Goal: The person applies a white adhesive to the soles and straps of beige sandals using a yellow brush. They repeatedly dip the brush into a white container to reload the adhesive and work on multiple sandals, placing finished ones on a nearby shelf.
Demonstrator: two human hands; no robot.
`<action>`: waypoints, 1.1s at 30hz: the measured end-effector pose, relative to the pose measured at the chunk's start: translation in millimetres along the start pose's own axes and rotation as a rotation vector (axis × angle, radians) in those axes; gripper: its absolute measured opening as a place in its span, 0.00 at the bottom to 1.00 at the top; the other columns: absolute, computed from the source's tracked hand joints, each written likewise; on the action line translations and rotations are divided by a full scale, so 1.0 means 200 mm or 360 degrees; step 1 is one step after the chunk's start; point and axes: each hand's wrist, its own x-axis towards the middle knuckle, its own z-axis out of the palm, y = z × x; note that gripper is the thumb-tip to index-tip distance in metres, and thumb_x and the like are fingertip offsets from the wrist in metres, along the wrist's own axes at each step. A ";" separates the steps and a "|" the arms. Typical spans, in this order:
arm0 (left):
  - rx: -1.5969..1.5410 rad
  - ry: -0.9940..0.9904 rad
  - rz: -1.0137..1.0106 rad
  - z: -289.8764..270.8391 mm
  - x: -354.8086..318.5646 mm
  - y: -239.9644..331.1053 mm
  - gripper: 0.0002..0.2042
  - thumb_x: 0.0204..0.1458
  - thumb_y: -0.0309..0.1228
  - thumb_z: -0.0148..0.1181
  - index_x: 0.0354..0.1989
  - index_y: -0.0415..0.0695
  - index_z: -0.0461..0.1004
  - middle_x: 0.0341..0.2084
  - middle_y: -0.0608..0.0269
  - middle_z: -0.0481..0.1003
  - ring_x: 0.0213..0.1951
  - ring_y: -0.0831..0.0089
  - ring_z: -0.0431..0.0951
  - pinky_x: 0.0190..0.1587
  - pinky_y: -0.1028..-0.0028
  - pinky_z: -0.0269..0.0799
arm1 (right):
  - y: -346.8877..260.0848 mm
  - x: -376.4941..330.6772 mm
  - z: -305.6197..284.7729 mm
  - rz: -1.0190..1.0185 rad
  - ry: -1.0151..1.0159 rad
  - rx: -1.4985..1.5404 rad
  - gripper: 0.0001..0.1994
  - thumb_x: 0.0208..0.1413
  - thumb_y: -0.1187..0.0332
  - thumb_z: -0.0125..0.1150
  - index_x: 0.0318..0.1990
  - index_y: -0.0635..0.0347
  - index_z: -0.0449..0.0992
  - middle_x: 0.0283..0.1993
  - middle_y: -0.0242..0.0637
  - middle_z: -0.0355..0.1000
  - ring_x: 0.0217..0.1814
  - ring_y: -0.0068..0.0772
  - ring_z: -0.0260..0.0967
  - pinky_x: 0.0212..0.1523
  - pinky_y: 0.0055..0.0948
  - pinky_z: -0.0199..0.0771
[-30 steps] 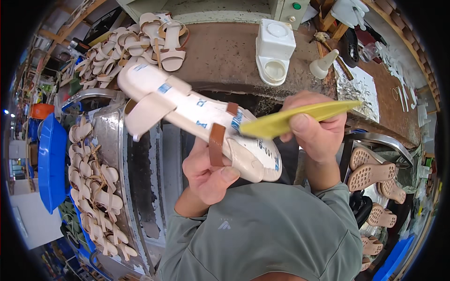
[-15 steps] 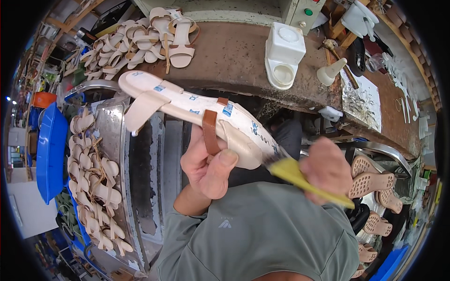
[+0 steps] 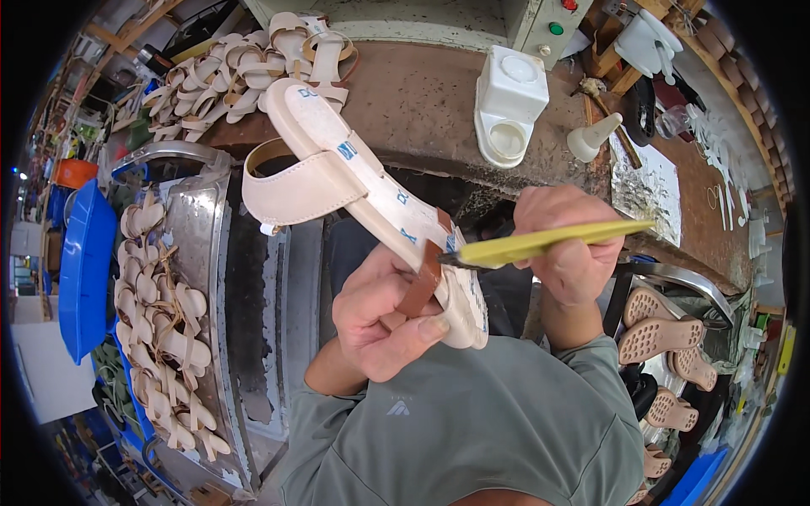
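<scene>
My left hand [image 3: 384, 325] grips a cream sandal upper [image 3: 333, 126] in front of my chest, its white underside with blue marks turned toward me. A brown strap [image 3: 422, 282] crosses it beside my left fingers, and a wide cream strap [image 3: 308, 187] hangs off its far-left part. My right hand [image 3: 574, 244] is closed on a yellow-handled brush [image 3: 540, 243]. The brush's dark bristles are at the sandal's edge, by the brown strap. Whether they touch the surface cannot be made out.
A pile of sandals [image 3: 215, 80] lies at the bench's back left. More sandal uppers [image 3: 160, 329] fill a rack on the left. The bench [image 3: 405, 93] holds a white dispenser [image 3: 515, 97] and a nozzle bottle [image 3: 595, 137]. Pinkish soles [image 3: 662, 341] stand at right.
The sandal has tilted steeper, its far end swinging up and right. My right hand has moved up, and the brush has shifted from the near end to beside the brown strap.
</scene>
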 end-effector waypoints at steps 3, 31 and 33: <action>-0.0039 0.0006 -0.0034 0.00 0.00 0.00 0.07 0.42 0.22 0.59 0.21 0.30 0.68 0.38 0.38 0.68 0.38 0.61 0.70 0.42 0.71 0.64 | 0.03 -0.01 0.05 -0.0181 -0.0017 0.0025 0.09 0.48 0.70 0.63 0.30 0.69 0.75 0.25 0.44 0.74 0.23 0.33 0.69 0.23 0.27 0.65; 0.0224 -0.0018 -0.0027 -0.10 0.03 0.03 0.06 0.42 0.20 0.59 0.19 0.32 0.68 0.34 0.44 0.67 0.34 0.65 0.68 0.39 0.71 0.64 | 0.07 0.16 -0.03 0.0324 -0.0130 0.0027 0.08 0.40 0.75 0.66 0.28 0.71 0.76 0.23 0.44 0.73 0.20 0.30 0.67 0.22 0.26 0.66; 0.0215 -0.0003 0.0002 -0.10 0.03 0.03 0.07 0.42 0.20 0.59 0.20 0.32 0.67 0.34 0.43 0.67 0.33 0.65 0.68 0.39 0.71 0.64 | 0.07 0.17 -0.03 0.0282 -0.0210 0.0110 0.08 0.41 0.75 0.66 0.28 0.70 0.76 0.23 0.43 0.73 0.20 0.29 0.66 0.22 0.25 0.65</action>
